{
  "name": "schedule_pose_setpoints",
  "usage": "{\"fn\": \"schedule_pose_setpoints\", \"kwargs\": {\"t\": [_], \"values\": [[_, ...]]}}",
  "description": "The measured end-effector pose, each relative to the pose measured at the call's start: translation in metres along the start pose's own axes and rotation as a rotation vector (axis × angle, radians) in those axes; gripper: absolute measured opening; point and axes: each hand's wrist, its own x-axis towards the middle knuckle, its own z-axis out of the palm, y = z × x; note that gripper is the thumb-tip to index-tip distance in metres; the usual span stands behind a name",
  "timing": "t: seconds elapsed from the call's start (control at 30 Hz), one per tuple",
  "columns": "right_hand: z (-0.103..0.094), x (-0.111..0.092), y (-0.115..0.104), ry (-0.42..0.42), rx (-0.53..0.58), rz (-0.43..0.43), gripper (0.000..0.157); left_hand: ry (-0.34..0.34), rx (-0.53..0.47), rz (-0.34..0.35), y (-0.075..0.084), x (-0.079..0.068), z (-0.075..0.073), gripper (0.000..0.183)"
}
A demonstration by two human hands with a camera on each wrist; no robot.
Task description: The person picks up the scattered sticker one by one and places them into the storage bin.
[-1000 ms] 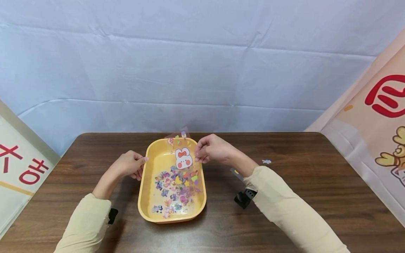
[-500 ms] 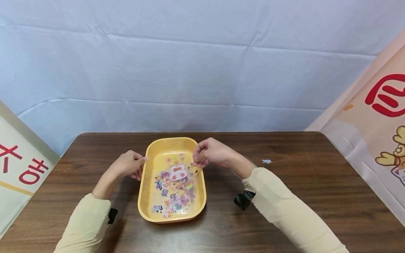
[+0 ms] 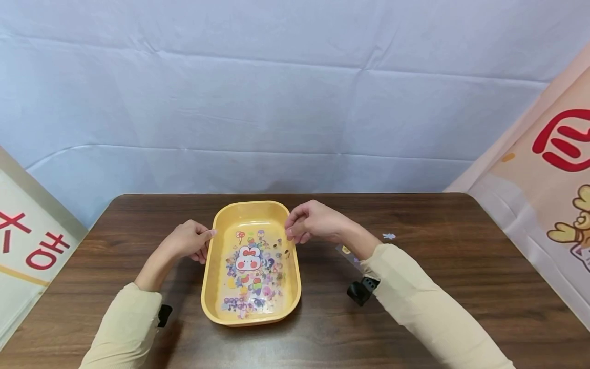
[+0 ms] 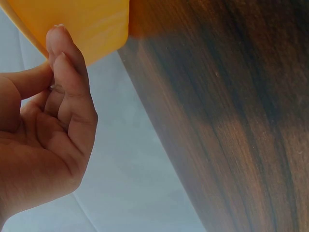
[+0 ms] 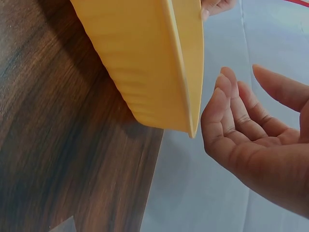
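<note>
The yellow tray point(image 3: 251, 211) stands on the table, its inside scattered with small colourful stickers point(image 3: 269, 293). A transparent sticker sheet point(image 3: 249, 261) with a white bunny head lies over them in the tray. At the tray's left rim my left hand point(image 3: 186, 242) pinches the edge between thumb and fingers; the left wrist view shows this grip on the tray wall point(image 4: 101, 29). My right hand point(image 3: 318, 223) is by the right rim. In the right wrist view, thumb and loosely bent fingers point(image 5: 217, 108) stand apart, with nothing visible between them.
A small pale blue sticker point(image 3: 388, 236) lies on the brown wooden table point(image 3: 442, 266) to the right. A clear printed piece point(image 3: 346, 251) sits partly under my right forearm. Behind the table hangs a light cloth point(image 3: 276, 102), with printed banners point(image 3: 569, 148) at both sides.
The bunny sheet has come down from my right hand over the tray's far right part to lie flat inside. My right hand has let it go. The left hand keeps its place.
</note>
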Motion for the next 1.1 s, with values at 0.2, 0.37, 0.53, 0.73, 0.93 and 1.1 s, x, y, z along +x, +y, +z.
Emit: {"fn": "schedule_pose_setpoints", "kwargs": {"t": [0.2,0.37,0.53,0.73,0.93,1.1], "values": [[-0.006,-0.003,0.003,0.024,-0.026,0.019,0.013,-0.007,0.001,0.002,-0.001,0.001,0.000,0.036],[-0.013,-0.007,0.007,0.043,-0.037,0.028,0.015,-0.007,-0.001,0.002,-0.001,0.001,-0.001,0.036],[-0.022,-0.012,0.010,0.066,-0.033,0.043,0.015,-0.005,-0.003,0.004,-0.001,0.001,0.000,0.035],[-0.033,-0.019,0.019,0.093,-0.058,0.069,0.019,-0.007,-0.006,0.003,0.000,0.001,0.000,0.035],[-0.046,-0.028,0.028,0.133,-0.048,0.101,0.021,-0.007,0.001,0.006,-0.001,0.001,0.000,0.036],[-0.058,-0.037,0.033,0.152,-0.018,0.143,0.016,-0.007,0.002,0.010,-0.001,0.001,0.000,0.036]]}}
